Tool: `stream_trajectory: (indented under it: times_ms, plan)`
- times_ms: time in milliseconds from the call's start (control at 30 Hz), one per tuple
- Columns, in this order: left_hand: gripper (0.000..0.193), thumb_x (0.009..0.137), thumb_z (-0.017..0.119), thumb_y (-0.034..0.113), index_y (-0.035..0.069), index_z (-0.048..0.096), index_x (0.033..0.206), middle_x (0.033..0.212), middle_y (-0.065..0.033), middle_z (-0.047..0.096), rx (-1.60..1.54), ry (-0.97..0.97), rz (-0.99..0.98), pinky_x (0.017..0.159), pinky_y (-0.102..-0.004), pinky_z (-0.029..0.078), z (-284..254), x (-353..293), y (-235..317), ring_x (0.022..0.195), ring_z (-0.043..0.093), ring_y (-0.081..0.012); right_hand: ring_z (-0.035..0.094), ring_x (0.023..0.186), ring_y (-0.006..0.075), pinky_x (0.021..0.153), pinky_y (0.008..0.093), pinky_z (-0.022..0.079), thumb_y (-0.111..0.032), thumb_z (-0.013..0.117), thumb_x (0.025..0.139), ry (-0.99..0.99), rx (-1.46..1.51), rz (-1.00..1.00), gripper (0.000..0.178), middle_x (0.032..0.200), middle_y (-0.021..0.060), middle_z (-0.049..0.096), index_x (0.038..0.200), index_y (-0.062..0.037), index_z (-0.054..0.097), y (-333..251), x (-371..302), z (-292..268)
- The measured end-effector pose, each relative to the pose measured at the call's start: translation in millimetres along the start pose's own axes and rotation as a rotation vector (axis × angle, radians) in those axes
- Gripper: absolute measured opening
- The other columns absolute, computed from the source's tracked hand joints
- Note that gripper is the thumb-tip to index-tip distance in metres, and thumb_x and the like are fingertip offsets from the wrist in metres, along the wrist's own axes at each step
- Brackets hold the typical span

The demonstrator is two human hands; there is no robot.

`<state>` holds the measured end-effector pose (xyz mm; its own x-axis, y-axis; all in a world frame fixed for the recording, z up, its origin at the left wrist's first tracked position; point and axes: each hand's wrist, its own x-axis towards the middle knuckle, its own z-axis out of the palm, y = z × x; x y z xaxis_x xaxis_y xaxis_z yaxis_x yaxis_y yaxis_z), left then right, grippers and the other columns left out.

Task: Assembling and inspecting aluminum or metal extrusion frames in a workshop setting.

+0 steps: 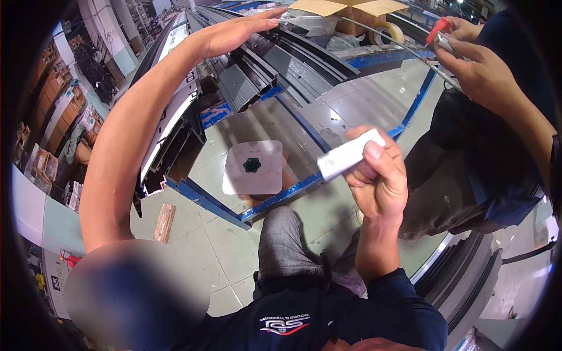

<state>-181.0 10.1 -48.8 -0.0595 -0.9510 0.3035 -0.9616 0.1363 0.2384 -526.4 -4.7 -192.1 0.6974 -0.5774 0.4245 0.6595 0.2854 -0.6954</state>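
Note:
My right hand is raised in front of me, its fingers and thumb closed around a short silver-white metal piece. The piece looks like a cut length of profile, and its far end tilts down to the left. My left arm reaches far forward over long dark metal profiles. At its end my left hand has its fingers stretched out flat, near the profiles; whether it touches them I cannot tell. At the right, a co-worker's hands hold a red object and a small silvery piece.
A blue metal frame supports the profiles. Inside it is a white square top with a dark green knob-like shape. An open cardboard box and tape roll lie beyond. A wooden block is on the tiled floor.

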Motion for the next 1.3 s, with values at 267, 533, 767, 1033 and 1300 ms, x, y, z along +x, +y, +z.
stream_trajectory:
  times_ms: [267, 533, 767, 1033, 1300]
  plan:
    - [0.071, 0.106, 0.033, 0.057, 0.015, 0.024, 0.163, 0.166, -0.0106, 0.03, -0.01, -0.001, 0.011, 0.127, -0.0393, 0.015, 1.7, -0.7, 5.6, 0.154, 0.026, -0.0245, 0.074, 0.086, 0.0264, 0.074, 0.0345, 0.064, 0.007, 0.068, 0.092, 0.113, -0.379, -0.762, 0.031, 0.1, 0.0208, 0.067, 0.118, 0.0085, 0.051, 41.5, 11.2, 16.1]
    - [0.071, 0.106, 0.033, 0.056, 0.014, 0.023, 0.163, 0.167, -0.0105, 0.028, -0.03, -0.029, -0.027, 0.127, -0.039, 0.015, -0.3, -1.2, 10.5, 0.155, 0.024, -0.0246, 0.075, 0.089, 0.03, 0.079, 0.0358, 0.064, 0.01, 0.072, 0.087, 0.094, -0.544, -0.877, 0.037, 0.101, 0.0225, 0.069, 0.119, 0.0137, 0.053, 47.4, 21.4, 11.7]
    - [0.071, 0.107, 0.034, 0.055, 0.012, 0.022, 0.163, 0.166, -0.011, 0.029, -0.059, -0.056, -0.018, 0.127, -0.0387, 0.015, -3.2, -0.6, 14.4, 0.155, 0.024, -0.024, 0.076, 0.089, 0.0288, 0.08, 0.0341, 0.062, 0.01, 0.076, 0.085, 0.121, -0.655, -0.953, 0.04, 0.102, 0.0258, 0.072, 0.118, 0.015, 0.055, 49.3, 22.1, 11.6]
    - [0.07, 0.107, 0.035, 0.054, 0.013, 0.023, 0.162, 0.166, -0.0131, 0.029, -0.047, -0.036, -0.013, 0.127, -0.0394, 0.016, -3.0, -1.8, 13.5, 0.154, 0.025, -0.0253, 0.076, 0.089, 0.0293, 0.081, 0.0343, 0.062, 0.011, 0.076, 0.084, 0.137, -0.662, -0.986, 0.04, 0.102, 0.0262, 0.072, 0.118, 0.0155, 0.055, 51.0, 23.4, 10.9]
    - [0.07, 0.107, 0.035, 0.054, 0.013, 0.023, 0.163, 0.166, -0.013, 0.029, -0.027, -0.03, -0.023, 0.127, -0.0401, 0.015, -3.5, -0.9, 12.6, 0.155, 0.024, -0.0256, 0.076, 0.089, 0.0298, 0.08, 0.0342, 0.062, 0.01, 0.077, 0.083, 0.139, -0.69, -1.021, 0.042, 0.103, 0.0274, 0.071, 0.118, 0.0155, 0.055, 52.9, 25.0, 8.7]
